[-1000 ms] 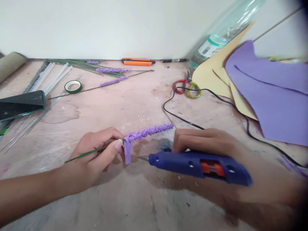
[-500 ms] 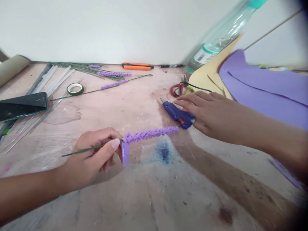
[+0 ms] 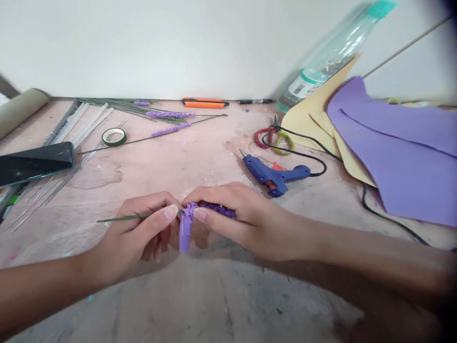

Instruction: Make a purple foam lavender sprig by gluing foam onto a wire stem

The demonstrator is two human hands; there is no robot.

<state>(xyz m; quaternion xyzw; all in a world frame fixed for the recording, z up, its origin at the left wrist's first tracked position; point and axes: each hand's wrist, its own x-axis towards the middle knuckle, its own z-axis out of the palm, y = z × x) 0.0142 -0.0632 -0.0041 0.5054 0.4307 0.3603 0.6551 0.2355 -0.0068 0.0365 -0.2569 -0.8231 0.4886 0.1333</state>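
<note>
My left hand (image 3: 143, 228) pinches the green wire stem (image 3: 123, 218) of a purple foam flower spike (image 3: 221, 209), close to where the purple part begins. From that end a loose purple foam strip (image 3: 184, 233) hangs down toward the table. My right hand (image 3: 239, 214) is closed around the spike, its thumb at the wrapped end beside the strip; it covers much of the spike. Beyond my right hand a blue glue gun (image 3: 264, 172) lies on its side, untouched, nozzle pointing to the back left.
Behind the glue gun are scissors (image 3: 262, 138) and a black cord (image 3: 323, 164). Purple foam sheets (image 3: 396, 157) and a bottle (image 3: 328, 66) are at right. Green tape (image 3: 114, 137), finished spikes (image 3: 171, 115), an orange cutter (image 3: 205, 103) and a phone (image 3: 39, 163) lie further back and left.
My right hand has left the glue gun, moved left and toward me, and closed on the flower spike. The glue gun stays on the table. My left hand keeps its pinch on the stem.
</note>
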